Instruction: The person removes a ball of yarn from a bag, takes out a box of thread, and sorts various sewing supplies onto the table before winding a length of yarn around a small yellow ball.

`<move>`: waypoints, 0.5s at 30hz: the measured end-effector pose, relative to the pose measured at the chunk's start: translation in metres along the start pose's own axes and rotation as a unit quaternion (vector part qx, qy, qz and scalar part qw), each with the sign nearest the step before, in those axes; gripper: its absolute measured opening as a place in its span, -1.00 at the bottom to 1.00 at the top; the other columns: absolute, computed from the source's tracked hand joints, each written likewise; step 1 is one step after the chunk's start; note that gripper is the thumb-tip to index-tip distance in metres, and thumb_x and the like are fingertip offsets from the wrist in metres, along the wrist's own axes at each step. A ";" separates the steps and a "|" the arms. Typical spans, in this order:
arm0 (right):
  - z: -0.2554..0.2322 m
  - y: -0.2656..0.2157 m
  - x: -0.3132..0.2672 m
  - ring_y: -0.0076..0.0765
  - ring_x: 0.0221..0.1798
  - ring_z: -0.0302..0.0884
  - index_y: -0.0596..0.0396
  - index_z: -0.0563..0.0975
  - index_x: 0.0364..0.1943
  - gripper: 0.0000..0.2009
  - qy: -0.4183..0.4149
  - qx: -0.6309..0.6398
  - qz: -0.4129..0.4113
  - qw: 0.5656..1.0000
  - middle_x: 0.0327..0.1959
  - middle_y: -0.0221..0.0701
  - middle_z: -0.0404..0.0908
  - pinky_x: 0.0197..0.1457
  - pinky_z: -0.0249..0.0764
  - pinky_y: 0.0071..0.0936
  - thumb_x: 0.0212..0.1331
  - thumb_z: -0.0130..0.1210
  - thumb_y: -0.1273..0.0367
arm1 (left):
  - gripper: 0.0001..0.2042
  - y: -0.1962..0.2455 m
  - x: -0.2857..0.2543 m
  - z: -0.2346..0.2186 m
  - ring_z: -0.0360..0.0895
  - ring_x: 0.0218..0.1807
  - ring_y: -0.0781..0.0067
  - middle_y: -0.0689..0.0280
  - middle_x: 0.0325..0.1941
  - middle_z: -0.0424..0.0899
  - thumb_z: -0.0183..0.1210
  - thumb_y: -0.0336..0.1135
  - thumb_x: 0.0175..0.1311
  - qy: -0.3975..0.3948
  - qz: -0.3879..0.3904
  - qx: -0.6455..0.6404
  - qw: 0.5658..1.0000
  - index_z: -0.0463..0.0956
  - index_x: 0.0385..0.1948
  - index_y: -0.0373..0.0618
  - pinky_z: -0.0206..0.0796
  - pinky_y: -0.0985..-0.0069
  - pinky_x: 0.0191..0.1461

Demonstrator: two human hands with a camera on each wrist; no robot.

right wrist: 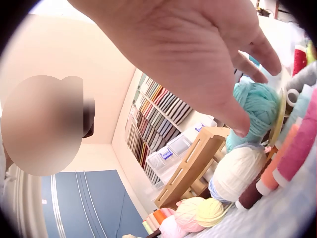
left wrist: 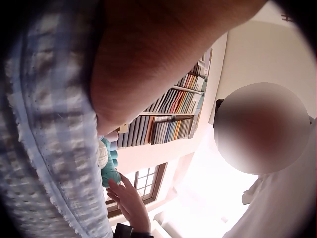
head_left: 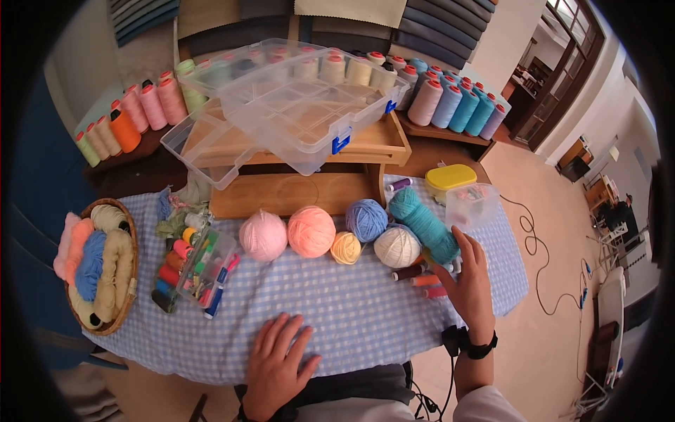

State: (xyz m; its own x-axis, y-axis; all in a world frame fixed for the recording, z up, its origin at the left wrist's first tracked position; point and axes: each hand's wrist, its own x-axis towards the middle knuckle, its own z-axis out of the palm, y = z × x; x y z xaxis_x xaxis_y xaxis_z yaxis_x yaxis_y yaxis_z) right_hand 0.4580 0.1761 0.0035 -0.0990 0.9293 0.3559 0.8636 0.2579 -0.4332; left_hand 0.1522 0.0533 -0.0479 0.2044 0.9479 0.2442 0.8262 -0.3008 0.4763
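Note:
A teal yarn skein [head_left: 424, 225] lies slantwise beside the white yarn ball [head_left: 397, 247]. My right hand [head_left: 470, 285] is at its near end, thumb on one side and fingers on the other. In the right wrist view the thumb [right wrist: 237, 116] presses against the teal strands. My left hand [head_left: 280, 362] rests palm down, fingers spread, at the front edge of the checked tablecloth [head_left: 337, 309]. Blue [head_left: 366, 220], small yellow [head_left: 345, 248], coral [head_left: 311, 231] and pink [head_left: 263, 235] yarn balls form a row to the left. Thread spools [head_left: 426, 280] lie below the skein.
A wicker basket [head_left: 130, 299] of skeins stands at the far left, near a clear case [head_left: 204, 264] of colourful threads. Behind are a wooden stand [head_left: 295, 193] with clear organizer boxes [head_left: 302, 112] and thread cones [head_left: 425, 98]. A yellow-lidded box [head_left: 451, 177] and clear tub [head_left: 472, 206] sit right.

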 end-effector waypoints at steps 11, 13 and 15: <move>0.002 0.008 0.005 -0.07 -0.04 0.50 0.20 0.38 0.09 -0.52 0.095 0.083 0.041 0.991 -0.06 -0.15 0.51 0.06 0.41 -0.27 0.01 0.23 0.50 | -0.59 0.001 -0.001 0.001 0.32 0.30 0.06 0.16 0.18 0.46 0.29 -0.16 0.12 0.007 0.006 0.012 1.000 0.53 -0.03 -0.18 0.15 0.11 0.36; -0.004 0.001 -0.003 -0.28 -0.07 0.47 0.23 0.36 0.06 -0.59 0.151 0.210 0.128 0.957 -0.09 -0.22 0.46 0.05 0.39 -0.38 0.09 0.14 0.55 | -0.59 0.002 -0.001 0.001 0.33 0.30 0.06 0.16 0.18 0.46 0.29 -0.16 0.12 0.008 0.005 0.010 1.000 0.53 -0.03 -0.18 0.14 0.11 0.36; -0.004 -0.002 -0.015 -0.30 -0.08 0.46 0.23 0.33 0.08 -0.58 0.154 0.262 0.118 0.945 -0.06 -0.24 0.44 0.06 0.40 -0.39 0.09 0.13 0.55 | -0.59 0.002 -0.001 0.001 0.33 0.30 0.07 0.16 0.18 0.46 0.29 -0.16 0.12 0.010 0.004 0.010 1.000 0.53 -0.03 -0.18 0.14 0.11 0.36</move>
State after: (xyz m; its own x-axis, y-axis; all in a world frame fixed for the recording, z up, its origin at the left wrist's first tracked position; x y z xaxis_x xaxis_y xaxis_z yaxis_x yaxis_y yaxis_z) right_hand 0.4600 0.1601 0.0025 0.2850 0.8767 0.3876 0.4718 0.2237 -0.8529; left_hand 0.1542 0.0514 -0.0479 0.2004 0.9431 0.2655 0.8355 -0.3060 0.4565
